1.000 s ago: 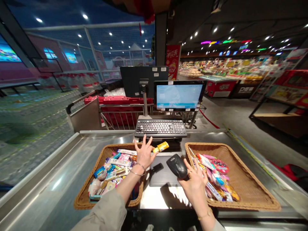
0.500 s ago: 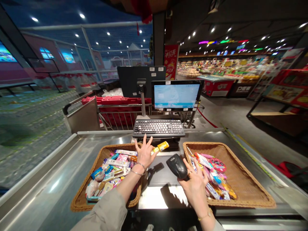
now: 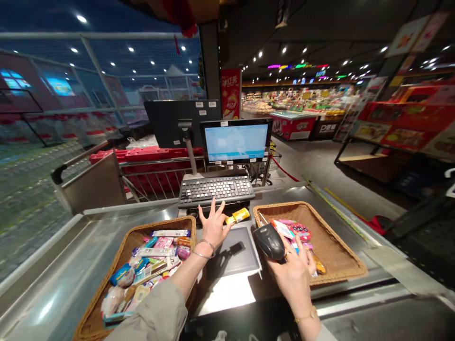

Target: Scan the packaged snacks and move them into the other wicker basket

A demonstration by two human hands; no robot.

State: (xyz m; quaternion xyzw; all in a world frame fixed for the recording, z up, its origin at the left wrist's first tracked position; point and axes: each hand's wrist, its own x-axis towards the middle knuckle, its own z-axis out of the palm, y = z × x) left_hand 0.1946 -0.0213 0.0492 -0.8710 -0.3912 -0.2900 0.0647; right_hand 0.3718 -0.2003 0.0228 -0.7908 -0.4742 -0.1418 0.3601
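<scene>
Pinched between the thumb and forefinger of my left hand is a small yellow candy packet, with the other fingers spread. It hangs over the counter, just in front of the keyboard. My right hand grips a black barcode scanner, whose head points up and left. Part of its handle is hidden by the fingers. To the left stands a wicker basket full of wrapped sweets. Behind my right hand is another wicker basket, with packaged sweets gathered on its left side.
A lit screen and a second monitor, seen from behind, rise beyond the keyboard. A grey scanner plate is set into the metal counter. Shopping carts stand behind the counter.
The view has turned to the right, so baskets and screens sit further left. The scanner has shifted toward the right basket, now overlapping its left edge. My left hand still holds the yellow packet.
</scene>
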